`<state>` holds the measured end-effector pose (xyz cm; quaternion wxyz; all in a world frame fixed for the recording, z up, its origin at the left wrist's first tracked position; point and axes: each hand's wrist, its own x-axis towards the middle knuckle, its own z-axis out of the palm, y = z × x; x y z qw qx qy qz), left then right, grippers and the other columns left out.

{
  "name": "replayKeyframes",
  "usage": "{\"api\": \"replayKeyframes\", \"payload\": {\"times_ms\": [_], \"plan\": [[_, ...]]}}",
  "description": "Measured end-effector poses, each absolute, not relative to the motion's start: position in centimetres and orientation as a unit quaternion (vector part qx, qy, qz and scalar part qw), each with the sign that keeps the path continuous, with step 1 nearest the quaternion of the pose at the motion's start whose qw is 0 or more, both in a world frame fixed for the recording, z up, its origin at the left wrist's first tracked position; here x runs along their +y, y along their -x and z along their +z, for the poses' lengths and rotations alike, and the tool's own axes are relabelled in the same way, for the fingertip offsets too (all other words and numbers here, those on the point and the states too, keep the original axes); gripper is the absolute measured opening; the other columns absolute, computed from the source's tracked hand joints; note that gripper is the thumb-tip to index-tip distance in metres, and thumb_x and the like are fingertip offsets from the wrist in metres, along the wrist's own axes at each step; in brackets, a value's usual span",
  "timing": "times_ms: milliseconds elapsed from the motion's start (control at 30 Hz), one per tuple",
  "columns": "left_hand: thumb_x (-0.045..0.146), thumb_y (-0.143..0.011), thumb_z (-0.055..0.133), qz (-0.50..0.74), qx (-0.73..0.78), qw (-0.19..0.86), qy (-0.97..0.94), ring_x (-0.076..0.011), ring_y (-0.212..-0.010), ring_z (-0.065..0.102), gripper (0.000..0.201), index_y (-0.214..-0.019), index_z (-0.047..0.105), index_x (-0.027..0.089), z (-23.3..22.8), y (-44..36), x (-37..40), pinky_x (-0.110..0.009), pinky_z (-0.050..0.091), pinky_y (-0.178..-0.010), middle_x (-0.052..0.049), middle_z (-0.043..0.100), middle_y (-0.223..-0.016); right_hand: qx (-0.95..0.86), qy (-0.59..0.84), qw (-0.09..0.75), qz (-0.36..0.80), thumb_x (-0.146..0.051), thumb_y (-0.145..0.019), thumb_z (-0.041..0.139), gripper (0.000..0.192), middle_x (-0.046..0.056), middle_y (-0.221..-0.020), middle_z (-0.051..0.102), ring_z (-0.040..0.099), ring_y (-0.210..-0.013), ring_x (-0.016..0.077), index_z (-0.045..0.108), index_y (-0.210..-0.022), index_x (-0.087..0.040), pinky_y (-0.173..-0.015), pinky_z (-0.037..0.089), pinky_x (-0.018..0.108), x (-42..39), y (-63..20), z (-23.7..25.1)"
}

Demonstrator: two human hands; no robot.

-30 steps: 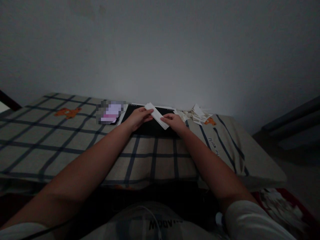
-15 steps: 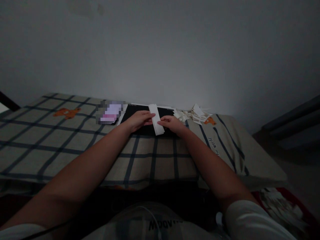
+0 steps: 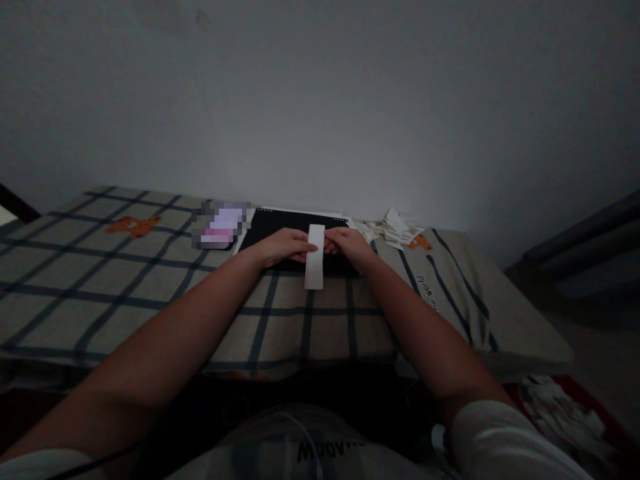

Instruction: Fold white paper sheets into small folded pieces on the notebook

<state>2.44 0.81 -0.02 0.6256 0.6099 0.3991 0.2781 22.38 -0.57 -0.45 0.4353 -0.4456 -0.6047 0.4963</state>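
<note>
I pinch the white paper strip (image 3: 315, 265) between my left hand (image 3: 283, 245) and right hand (image 3: 349, 244), upright over the black board's (image 3: 270, 225) near edge (paper scraps (image 3: 393, 228) lie to the right).

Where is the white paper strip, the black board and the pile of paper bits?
white paper strip (image 3: 315, 261), head view, middle of the strip
black board (image 3: 280, 221), head view, bare top left part
pile of paper bits (image 3: 393, 227), head view, middle of the heap

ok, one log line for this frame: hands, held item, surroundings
left hand: on paper strip | right hand: on paper strip | strip: upright, over black pad | paper scraps: right
</note>
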Motion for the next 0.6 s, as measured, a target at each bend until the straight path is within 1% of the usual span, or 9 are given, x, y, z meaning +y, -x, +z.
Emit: {"api": "replayKeyframes", "payload": {"times_ms": [67, 200, 300, 367, 467, 600], "plan": [[0.026, -0.068, 0.078, 0.278, 0.4, 0.623, -0.612, -0.0123, -0.07, 0.064, 0.016, -0.075, 0.069, 0.016, -0.05, -2.47, 0.83, -0.027, 0.053, -0.074, -0.001, 0.068, -0.073, -0.604, 0.443, 0.437, 0.498, -0.047, -0.078, 0.064, 0.031, 0.002, -0.068, 0.066, 0.058, -0.058, 0.0095, 0.064, -0.072, -0.017, -0.055, 0.041, 0.022, -0.52, -22.38, -0.54], [0.028, -0.068, 0.078, 0.277, 0.406, 0.609, -0.623, -0.012, -0.07, 0.063, 0.017, -0.077, 0.069, 0.016, 0.08, -2.59, 0.66, -0.027, 0.052, -0.073, -0.001, 0.069, -0.076, -0.609, 0.452, 0.438, 0.483, -0.042, -0.073, 0.07, 0.026, 0.0, -0.067, 0.067, 0.059, -0.059, 0.0099, 0.067, -0.079, -0.017, -0.056, 0.043, 0.022, -0.33, -22.42, -0.82], [0.034, -0.071, 0.077, 0.287, 0.394, 0.608, -0.627, -0.0139, -0.076, 0.065, 0.024, -0.085, 0.07, 0.016, 0.29, -2.73, 0.48, -0.028, 0.053, -0.073, -0.004, 0.071, -0.085, -0.604, 0.46, 0.438, 0.481, -0.039, -0.073, 0.071, 0.023, 0.001, -0.067, 0.067, 0.059, -0.06, 0.0105, 0.068, -0.08, -0.017, -0.057, 0.044, 0.023, -0.24, -22.47, -0.99], [0.038, -0.074, 0.074, 0.318, 0.388, 0.614, -0.61, -0.0153, -0.08, 0.066, 0.027, -0.09, 0.07, 0.016, 0.35, -2.81, 0.48, -0.03, 0.053, -0.075, -0.006, 0.071, -0.089, -0.607, 0.458, 0.437, 0.481, -0.038, -0.073, 0.071, 0.022, 0.001, -0.068, 0.068, 0.06, -0.061, 0.0107, 0.068, -0.078, -0.017, -0.058, 0.044, 0.023, -0.27, -22.49, -1.02], [0.036, -0.076, 0.072, 0.367, 0.401, 0.606, -0.581, -0.0132, -0.074, 0.064, 0.023, -0.086, 0.07, 0.015, 0.22, -2.9, 0.74, -0.03, 0.054, -0.076, -0.005, 0.071, -0.083, -0.614, 0.452, 0.436, 0.478, -0.038, -0.074, 0.07, 0.021, 0.002, -0.069, 0.069, 0.06, -0.062, 0.0112, 0.07, -0.077, -0.017, -0.058, 0.044, 0.024, -0.41, -22.46, -0.96], [0.033, -0.075, 0.073, 0.377, 0.415, 0.59, -0.581, -0.0108, -0.067, 0.061, 0.02, -0.079, 0.069, 0.014, -0.08, -2.97, 1.1, -0.029, 0.053, -0.075, -0.004, 0.07, -0.077, -0.615, 0.454, 0.427, 0.484, -0.037, -0.074, 0.068, 0.021, 0.002, -0.07, 0.069, 0.06, -0.064, 0.0113, 0.071, -0.078, -0.017, -0.059, 0.044, 0.024, -0.58, -22.38, -0.81]]}}
